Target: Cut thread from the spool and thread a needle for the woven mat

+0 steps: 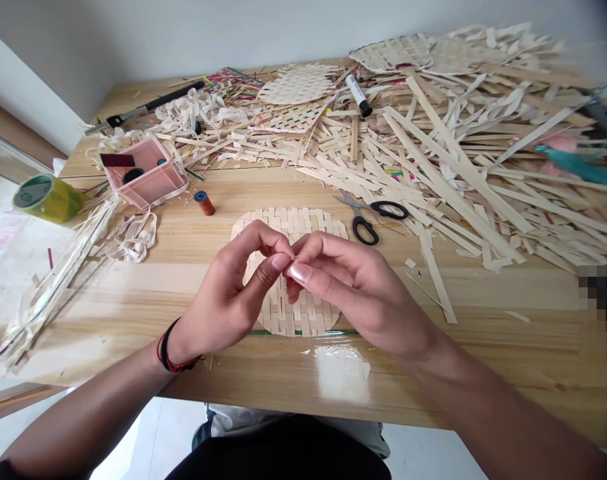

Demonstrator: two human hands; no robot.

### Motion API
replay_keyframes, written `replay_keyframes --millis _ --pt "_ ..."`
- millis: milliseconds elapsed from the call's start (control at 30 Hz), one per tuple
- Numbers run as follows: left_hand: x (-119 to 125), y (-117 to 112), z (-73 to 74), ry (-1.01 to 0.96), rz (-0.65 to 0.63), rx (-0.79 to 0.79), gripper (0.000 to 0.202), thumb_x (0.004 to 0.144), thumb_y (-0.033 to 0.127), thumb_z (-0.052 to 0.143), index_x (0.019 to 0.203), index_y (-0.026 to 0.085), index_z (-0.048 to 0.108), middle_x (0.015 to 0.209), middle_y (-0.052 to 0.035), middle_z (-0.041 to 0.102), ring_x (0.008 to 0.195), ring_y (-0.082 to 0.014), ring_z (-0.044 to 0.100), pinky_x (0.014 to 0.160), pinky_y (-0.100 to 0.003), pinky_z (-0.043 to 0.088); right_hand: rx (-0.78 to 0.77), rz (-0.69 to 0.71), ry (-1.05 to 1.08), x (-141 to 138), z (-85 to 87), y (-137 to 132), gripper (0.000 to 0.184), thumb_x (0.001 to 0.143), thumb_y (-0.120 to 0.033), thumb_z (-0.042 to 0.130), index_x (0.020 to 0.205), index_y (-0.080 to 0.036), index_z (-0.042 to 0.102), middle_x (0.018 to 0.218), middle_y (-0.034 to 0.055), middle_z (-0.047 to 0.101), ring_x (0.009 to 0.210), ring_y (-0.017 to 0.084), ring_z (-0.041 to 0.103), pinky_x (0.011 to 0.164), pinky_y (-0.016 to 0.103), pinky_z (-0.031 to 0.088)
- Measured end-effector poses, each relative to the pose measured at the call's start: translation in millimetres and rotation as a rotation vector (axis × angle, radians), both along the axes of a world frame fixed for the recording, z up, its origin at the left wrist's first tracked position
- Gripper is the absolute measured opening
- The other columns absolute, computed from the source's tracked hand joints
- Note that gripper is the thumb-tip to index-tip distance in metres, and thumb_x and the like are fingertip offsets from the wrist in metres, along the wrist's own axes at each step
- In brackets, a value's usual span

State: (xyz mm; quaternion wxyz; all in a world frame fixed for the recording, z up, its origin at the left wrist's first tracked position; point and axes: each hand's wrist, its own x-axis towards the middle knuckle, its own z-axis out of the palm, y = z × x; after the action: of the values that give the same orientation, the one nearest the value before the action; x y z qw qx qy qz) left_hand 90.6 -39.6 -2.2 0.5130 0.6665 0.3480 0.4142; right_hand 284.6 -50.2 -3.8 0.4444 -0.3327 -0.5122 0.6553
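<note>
My left grip and right grip are pinching closed, tips meeting (on what, I cannot tell), presumably for fine control; the woven round mat is lying beneath, on the bench.

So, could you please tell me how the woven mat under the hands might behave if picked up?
The woven mat would probably feel light, since its strips look thin. It may flex, given the gaps in its weave. Its visible edge shows no binding, so strips might slip loose.
</note>
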Motion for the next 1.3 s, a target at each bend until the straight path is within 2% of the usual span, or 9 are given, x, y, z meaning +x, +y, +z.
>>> replay_keyframes --millis 233,667,1067,1300 --pt "0.2 -1.0 -0.5 -0.032 -0.023 -0.029 0.011 0.112 0.031 0.063 0.104 0.024 0.063 0.086 -0.0019 0.065 0.078 -0.0173 0.065 0.077 -0.036 0.056 -0.012 0.013 0.024 -0.8 -1.3 -0.6 0.033 0.098 -0.046 0.083 0.086 -0.019 0.067 0.084 0.0002 0.062 0.078 0.014 0.064 0.076 0.030 0.056" --pt "1.5 -0.1 0.2 -0.008 -0.019 0.062 0.011 0.112 0.026 0.062 0.102 0.022 0.063 0.088 -0.0005 0.064 0.079 -0.0145 0.063 0.081 -0.033 0.054 0.006 0.007 0.033 0.2 -1.2 -0.2 0.031 0.098 -0.043 0.083 0.087 -0.019 0.069 0.084 0.0001 0.063 0.079 0.014 0.064 0.077 0.029 0.056" --pt "0.9 -2.1 -0.5 -0.030 -0.018 0.044 0.010 0.112 0.025 0.062 0.103 0.022 0.064 0.088 0.0000 0.064 0.078 -0.0143 0.064 0.081 -0.034 0.055 -0.008 0.030 0.055 0.4 -1.9 -0.5 0.030 0.099 -0.041 0.083 0.086 -0.018 0.067 0.083 0.0002 0.063 0.079 0.013 0.063 0.076 0.029 0.054" --pt "1.2 -0.7 0.1 0.002 -0.011 0.100 0.009 0.112 0.023 0.062 0.103 0.021 0.064 0.090 -0.0001 0.063 0.080 -0.0133 0.062 0.081 -0.033 0.054 -0.008 0.021 0.066 0.6 -3.3 -0.3 0.024 0.102 -0.034 0.078 0.087 -0.018 0.068 0.085 0.0005 0.063 0.080 0.013 0.063 0.076 0.029 0.055"
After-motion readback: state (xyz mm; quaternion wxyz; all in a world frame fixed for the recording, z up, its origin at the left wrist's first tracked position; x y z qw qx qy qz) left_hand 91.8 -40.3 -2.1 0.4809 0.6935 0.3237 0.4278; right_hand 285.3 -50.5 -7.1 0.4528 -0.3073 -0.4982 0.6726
